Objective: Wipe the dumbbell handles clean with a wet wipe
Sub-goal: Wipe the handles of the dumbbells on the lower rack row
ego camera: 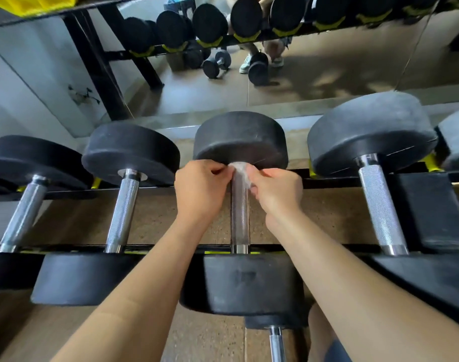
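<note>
Both hands are at the far end of the middle dumbbell's handle. Left hand [201, 186] and right hand [275, 190] each have the fingers curled, and each pinches one side of the wet wipe [239, 170] between thumb and fingertips. The wipe is white, thin and crumpled. It lies draped over the handle [240, 220] just beneath the far head, and the knurled metal shows through it. The handle below the wipe, down to the near collar, is bare.

The dumbbell [241, 139] lies across a black rack [332, 181], with its far head at the rear rail, its near head at the front rail and its handle running away from the person. Both forearms pass over the near head and cover its upper corners. A faint mark [245, 275] on that head is blurred and cannot be read.

Two smaller dumbbells [130, 158] lie to the left and a larger dumbbell [372, 131] to the right, all parallel with chrome handles uncovered. Yellow cradles [429, 163] show at the rear rail. Brown speckled floor [74, 218] shows between the rails. A lower chrome handle [276, 343] stands at the bottom edge.

A mirror [327, 82] behind the rack reflects a row of black heads, loose dumbbells on the floor, and a person's legs and pale shoes. No legible brand or number seen.
</note>
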A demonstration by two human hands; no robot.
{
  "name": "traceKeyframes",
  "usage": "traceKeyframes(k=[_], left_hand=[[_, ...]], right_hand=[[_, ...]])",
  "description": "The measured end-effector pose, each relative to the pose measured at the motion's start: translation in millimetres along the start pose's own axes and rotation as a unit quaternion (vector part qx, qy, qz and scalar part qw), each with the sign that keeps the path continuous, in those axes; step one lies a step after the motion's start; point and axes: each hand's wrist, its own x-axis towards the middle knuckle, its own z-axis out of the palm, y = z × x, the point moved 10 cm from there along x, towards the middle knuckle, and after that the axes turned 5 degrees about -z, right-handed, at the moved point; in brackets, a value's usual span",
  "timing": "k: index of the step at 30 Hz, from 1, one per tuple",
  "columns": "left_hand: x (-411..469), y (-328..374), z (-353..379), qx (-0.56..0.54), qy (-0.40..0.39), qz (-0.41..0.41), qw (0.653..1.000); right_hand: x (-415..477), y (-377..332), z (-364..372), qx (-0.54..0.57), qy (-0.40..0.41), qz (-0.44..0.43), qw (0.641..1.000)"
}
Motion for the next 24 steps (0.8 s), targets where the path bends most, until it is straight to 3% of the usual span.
traceKeyframes(k=[3, 5, 10, 13, 16, 24], left_hand=[[3.3, -34.3, 16.6, -0.103, -0.045, -0.125, 0.986], [3.2, -30.4, 19.6, -0.133, -0.057, -0.128, 0.981], [-6.1, 32.3, -3.6, 0.055, 0.013, 0.063, 0.996], [-13.1, 63.4, -1.1, 0.170, 0.040, 0.176, 0.969], [-19.1, 80.9, 15.7, 0.258, 0.027, 0.259, 0.930], [-28.8, 84.2, 10.2, 0.270, -0.016, 0.340, 0.901]], right_hand=[[-0.8, -23.2, 2.2, -0.076, -0.009, -0.099, 0.992], [-0.8, -32.4, 2.1, -0.121, -0.004, -0.145, 0.982], [4.2, -18.6, -2.4, -0.082, 0.020, -0.098, 0.992], [6.6, 9.9, 1.0, 0.016, 0.011, 0.018, 1.000], [2.7, 35.5, 14.2, 0.167, -0.006, 0.143, 0.976], [4.0, 2.0, 6.7, 0.043, -0.046, -0.021, 0.998]])
